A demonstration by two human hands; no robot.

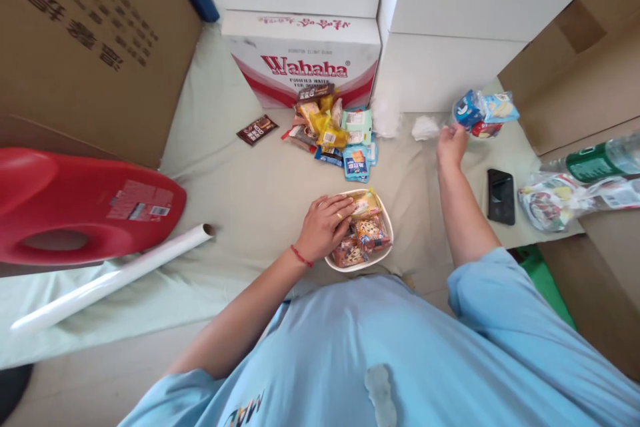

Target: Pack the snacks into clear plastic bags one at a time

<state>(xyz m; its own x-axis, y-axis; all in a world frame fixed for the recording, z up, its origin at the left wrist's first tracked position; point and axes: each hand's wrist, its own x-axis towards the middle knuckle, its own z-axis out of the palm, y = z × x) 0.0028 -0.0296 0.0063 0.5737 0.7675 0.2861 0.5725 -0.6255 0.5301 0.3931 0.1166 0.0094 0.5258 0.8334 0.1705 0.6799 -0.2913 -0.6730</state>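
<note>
Close to my body stands a white bowl point(389, 225) holding several wrapped snacks. Among them are a yellow-wrapped snack point(367, 203) and brown-wrapped cakes point(371, 233). My left hand point(327, 223) lies over the bowl's left side, fingers stretched out flat across the snacks. On the right, my right hand point(453, 141) reaches forward with fingers curled together. Its fingertips meet a blue snack pack point(468, 110), beside a light-blue biscuit pack point(500, 107) and a red pack point(486, 130). What lies between those fingers is hidden.
A pile of wrapped snacks point(330, 130) sits before a Wahaba carton point(305, 57), with a brown packet point(257, 129) to its left. White tissue point(425, 128) and a black phone point(501, 196) are on the right. A red jug point(90, 207) and white tube point(115, 280) occupy the left.
</note>
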